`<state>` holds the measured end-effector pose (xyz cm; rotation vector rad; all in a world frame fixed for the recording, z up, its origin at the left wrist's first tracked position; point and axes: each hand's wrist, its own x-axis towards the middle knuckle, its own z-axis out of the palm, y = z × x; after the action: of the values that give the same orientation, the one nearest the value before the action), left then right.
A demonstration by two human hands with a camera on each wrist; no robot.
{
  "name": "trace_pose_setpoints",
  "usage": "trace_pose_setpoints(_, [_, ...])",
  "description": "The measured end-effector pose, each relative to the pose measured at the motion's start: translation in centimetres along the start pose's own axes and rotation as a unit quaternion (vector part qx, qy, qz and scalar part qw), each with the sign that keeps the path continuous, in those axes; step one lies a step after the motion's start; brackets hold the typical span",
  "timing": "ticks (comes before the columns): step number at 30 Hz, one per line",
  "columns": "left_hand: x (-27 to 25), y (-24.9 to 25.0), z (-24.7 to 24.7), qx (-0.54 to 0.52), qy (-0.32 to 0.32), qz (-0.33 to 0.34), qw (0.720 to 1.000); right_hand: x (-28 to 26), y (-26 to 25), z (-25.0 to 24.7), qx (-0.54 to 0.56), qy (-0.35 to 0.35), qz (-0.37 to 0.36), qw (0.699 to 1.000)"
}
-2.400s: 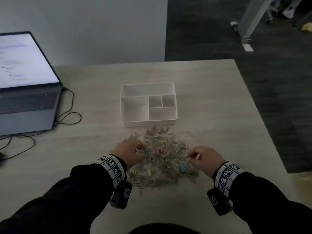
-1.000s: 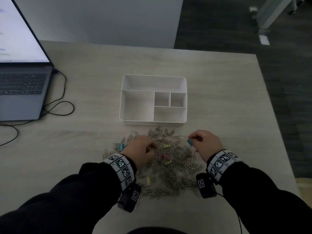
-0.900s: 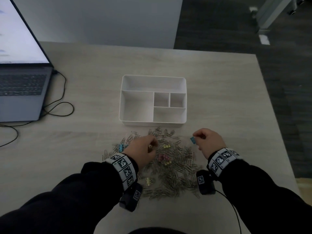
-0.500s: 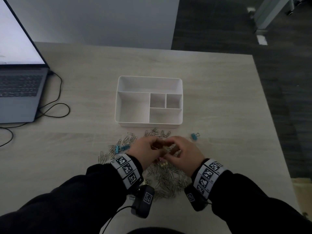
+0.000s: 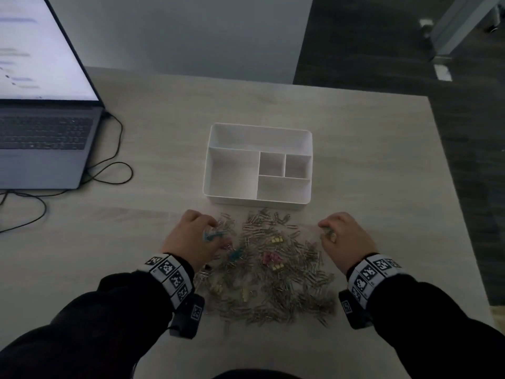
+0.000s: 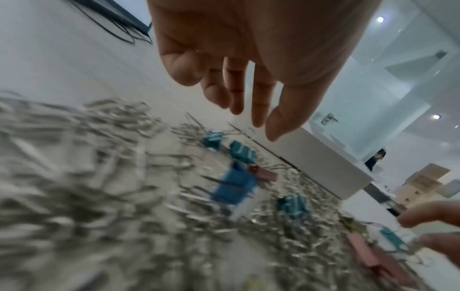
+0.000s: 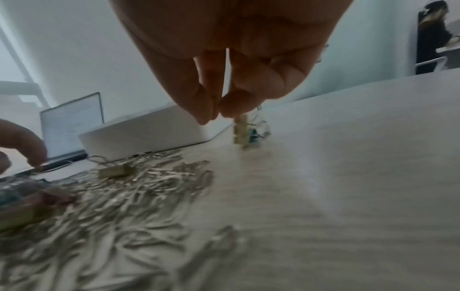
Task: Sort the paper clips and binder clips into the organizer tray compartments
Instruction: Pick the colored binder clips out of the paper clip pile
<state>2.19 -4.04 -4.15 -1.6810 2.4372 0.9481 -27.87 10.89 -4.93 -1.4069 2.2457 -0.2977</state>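
Observation:
The white organizer tray (image 5: 257, 204) stands mid-table, and all its compartments show bare. In front of it lies a pile of silver paper clips (image 5: 284, 272) mixed with yellow, pink and teal binder clips. My left hand (image 5: 209, 228) hovers over the pile's left side. Its fingers (image 6: 257, 110) hang straight above teal binder clips (image 6: 242, 152) and hold nothing. At the pile's right edge my right hand (image 5: 328, 232) pinches yellow binder clips (image 7: 241, 130) between thumb and fingers. They dangle just above the table, and a teal clip lies behind them.
An open laptop (image 5: 41, 149) sits at the far left, with black cables (image 5: 109, 170) looping towards the tray. The table's right edge (image 5: 451, 187) drops to dark floor. Bare tabletop lies to the right of my right hand and behind the tray.
Half a second ago both hands met over the pile's middle. They have since moved apart, the right one to the right with yellow binder clips and the left one to the teal clips.

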Motion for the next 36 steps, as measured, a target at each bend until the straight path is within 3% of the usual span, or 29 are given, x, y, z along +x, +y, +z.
trace_pose_setpoints(7, [-0.1, -0.9, 0.7, 0.067, -0.029, 0.017, 0.997, 0.4, -5.5, 2.8, 0.008, -0.088, -0.112, 0.990])
trace_pose_setpoints(12, [0.4, -0.7, 0.7, 0.030, -0.038, 0.034, 0.998, 0.8, -7.1, 3.1, -0.021, -0.110, -0.113, 0.987])
trace_pose_setpoints(15, [0.4, -1.4, 0.3, 0.010, -0.033, 0.034, 0.999, 0.3, -6.3, 2.8, 0.025, -0.070, -0.087, 0.993])
trace_pose_setpoints(20, [0.3, -1.9, -0.5, -0.021, -0.017, 0.011, 1.000, -0.6, -3.3, 1.4, 0.172, 0.012, 0.084, 0.981])
trace_pose_setpoints(25, [0.0, -1.9, -0.9, -0.058, -0.028, -0.021, 0.998, -0.4, 0.4, 0.6, 0.172, 0.064, 0.205, 0.962])
trace_pose_setpoints(27, [-0.2, -1.7, -1.0, -0.081, -0.036, -0.036, 0.995, -0.5, 0.9, 0.1, 0.144, 0.084, 0.205, 0.964])
trace_pose_setpoints(31, [-0.9, -0.1, -1.3, -0.176, -0.046, -0.065, 0.981, -1.5, -0.8, -0.2, 0.137, 0.138, 0.125, 0.973])
trace_pose_setpoints(36, [-2.0, 3.7, -1.0, -0.304, -0.097, -0.077, 0.944, -3.3, -6.7, 0.6, 0.280, -0.051, 0.052, 0.957])
